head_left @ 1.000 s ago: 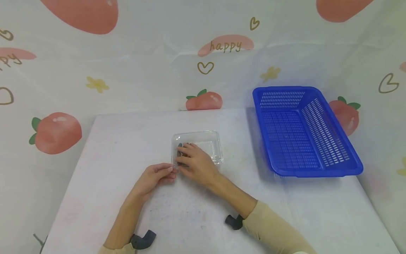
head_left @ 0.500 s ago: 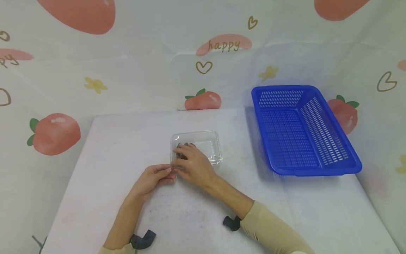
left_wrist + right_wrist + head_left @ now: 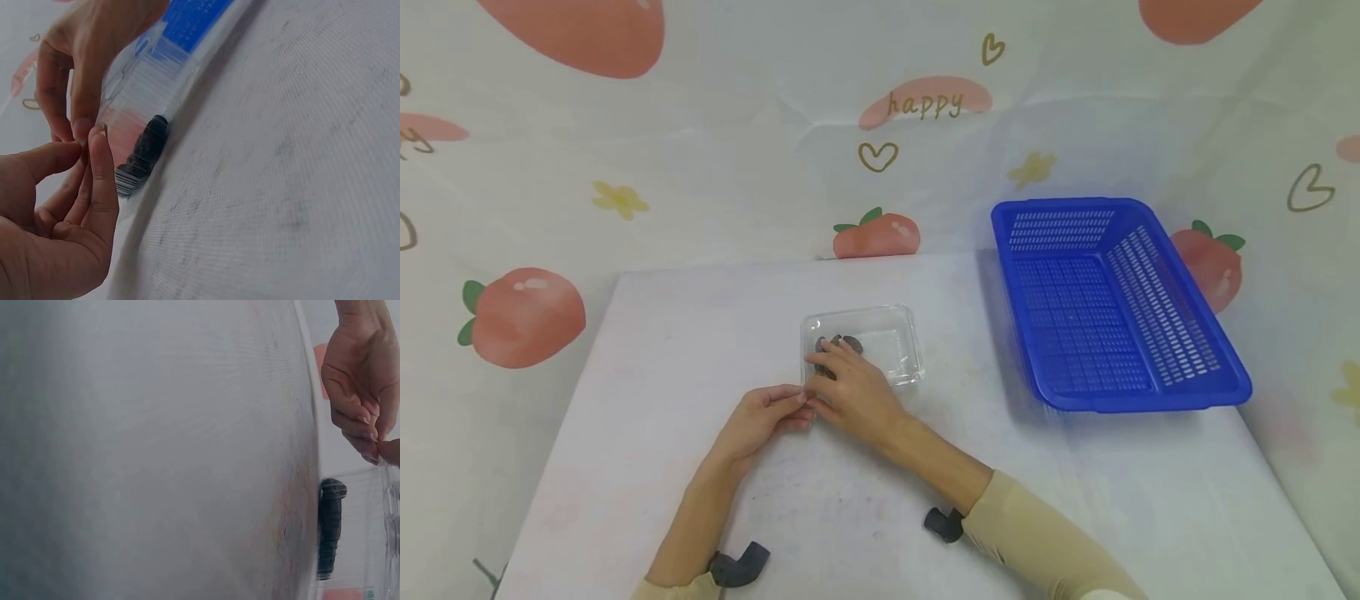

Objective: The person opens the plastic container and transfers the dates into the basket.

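Note:
A clear plastic box [image 3: 897, 354] sits on the white table, with dark rounded pieces [image 3: 852, 343] gathered in its left side. In the left wrist view the dark pieces [image 3: 149, 149] show through the ribbed wall. My left hand [image 3: 766, 418] pinches the box's near left corner between thumb and fingers. Across that same corner, my right hand [image 3: 859, 402] meets the left fingertips, its thumb and index finger pinching at the rim. Its other fingers arch over the dark pieces and partly hide them. In the right wrist view, the left hand [image 3: 362, 381] appears beside the box wall [image 3: 359, 519].
A large blue plastic basket [image 3: 1082, 329] with slotted walls stands on the right of the table [image 3: 700, 325]. Behind, a white cloth [image 3: 760, 167] printed with peaches and hearts hangs along the back. Dark elbow-shaped fittings [image 3: 741, 567] are at both wrists.
My right hand has shifted slightly left toward the box's corner, uncovering more of the dark pieces. The left hand keeps its place at the corner. The head view has drifted slightly.

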Motion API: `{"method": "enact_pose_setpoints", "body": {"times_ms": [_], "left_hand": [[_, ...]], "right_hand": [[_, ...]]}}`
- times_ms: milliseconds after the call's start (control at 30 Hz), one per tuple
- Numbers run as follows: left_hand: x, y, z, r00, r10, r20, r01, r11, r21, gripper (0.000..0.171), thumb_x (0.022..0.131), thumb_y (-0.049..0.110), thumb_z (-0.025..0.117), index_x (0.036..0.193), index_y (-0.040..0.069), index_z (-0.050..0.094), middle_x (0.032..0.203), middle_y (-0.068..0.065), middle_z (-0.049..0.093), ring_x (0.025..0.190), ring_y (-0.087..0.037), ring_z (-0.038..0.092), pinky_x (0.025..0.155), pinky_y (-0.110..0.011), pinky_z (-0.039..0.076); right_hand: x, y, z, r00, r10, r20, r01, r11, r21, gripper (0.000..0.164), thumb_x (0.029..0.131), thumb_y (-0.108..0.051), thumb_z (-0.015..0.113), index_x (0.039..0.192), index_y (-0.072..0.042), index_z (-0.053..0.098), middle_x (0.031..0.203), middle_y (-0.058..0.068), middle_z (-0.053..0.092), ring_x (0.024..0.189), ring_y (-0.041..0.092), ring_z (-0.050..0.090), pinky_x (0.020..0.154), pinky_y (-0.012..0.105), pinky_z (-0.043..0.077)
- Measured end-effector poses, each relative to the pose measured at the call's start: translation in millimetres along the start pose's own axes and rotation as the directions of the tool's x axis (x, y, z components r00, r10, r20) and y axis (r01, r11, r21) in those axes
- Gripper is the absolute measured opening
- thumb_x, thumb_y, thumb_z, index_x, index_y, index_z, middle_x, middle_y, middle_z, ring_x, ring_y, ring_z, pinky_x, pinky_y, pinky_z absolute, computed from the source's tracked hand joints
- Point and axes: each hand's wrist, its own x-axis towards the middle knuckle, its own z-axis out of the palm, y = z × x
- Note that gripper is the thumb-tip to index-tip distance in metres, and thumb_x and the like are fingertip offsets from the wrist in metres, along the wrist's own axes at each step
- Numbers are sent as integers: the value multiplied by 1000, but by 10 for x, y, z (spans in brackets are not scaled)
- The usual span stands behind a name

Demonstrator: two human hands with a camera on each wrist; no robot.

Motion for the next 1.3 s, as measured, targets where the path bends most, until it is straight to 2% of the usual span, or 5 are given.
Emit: {"method": "enact_pose_setpoints", "body": {"times_ms": [467,633,800,967,1300], "left_hand": [[1,4,8,999,31,-34,-29,998,50,30,98,4,57,119,-18,59,93,-10,74,86,-17,71,77,-27,59],[5,13,8,998,53,-24,-52,997,51,30,98,3,56,117,-20,58,93,-11,74,85,-15,71,77,-27,59],[18,4,9,998,57,-13,-56,997,47,30,98,3,57,117,-20,58,92,-9,74,83,-14,71,76,-27,59],[34,-11,6,998,65,-7,-65,997,35,30,98,2,57,117,-21,57,90,-7,73,82,-14,70,76,-27,59],[40,-29,8,998,56,-2,-56,998,19,32,98,3,57,120,-21,57,93,-8,73,84,-14,70,78,-26,58]], "right_hand": [[29,-5,-43,997,-33,72,31,999,26,6,89,-17,76,93,-13,76,128,14,62,127,38,54,110,49,39],[44,0,-69,985,-106,138,116,991,-65,6,92,-14,71,97,-10,70,130,14,60,126,37,55,108,49,41],[45,-4,-88,967,-179,180,212,960,-185,6,94,-11,67,99,-7,67,129,13,61,125,34,56,106,46,44],[39,3,-110,956,-210,205,255,939,-231,9,93,-7,68,103,-7,68,129,12,62,126,32,57,107,43,44],[27,38,-48,954,-274,123,298,913,-280,14,90,-2,69,104,-8,71,120,8,66,122,27,60,106,40,45]]}}
